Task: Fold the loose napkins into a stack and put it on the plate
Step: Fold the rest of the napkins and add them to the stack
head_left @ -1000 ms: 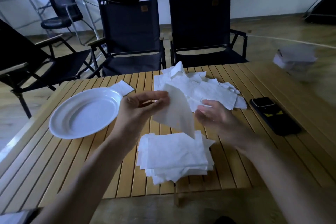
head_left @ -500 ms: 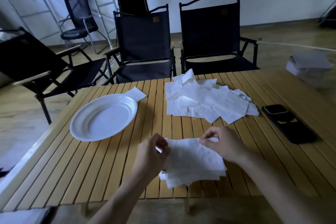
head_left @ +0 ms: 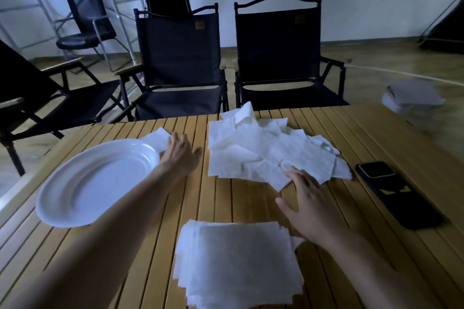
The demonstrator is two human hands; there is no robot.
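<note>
Head view: left hand [head_left: 181,152] spread flat on single napkin [head_left: 157,138] beside plate [head_left: 95,183]; right hand [head_left: 310,204] open, empty, fingertips touching loose napkins [head_left: 266,152]; folded stack [head_left: 238,261] near.

my left hand [head_left: 181,152]: arm stretched forward, palm down, fingers spread, empty | my right hand [head_left: 310,206]: nearer me, palm down, fingers splayed, empty

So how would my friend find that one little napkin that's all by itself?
Start at the slatted wooden table and find the round white plastic plate on its left side. Just past the plate's far rim, under the left hand, lies a single flat white paper napkin. Unlike the messy loose heap and the near folded stack, it sits alone.
</note>
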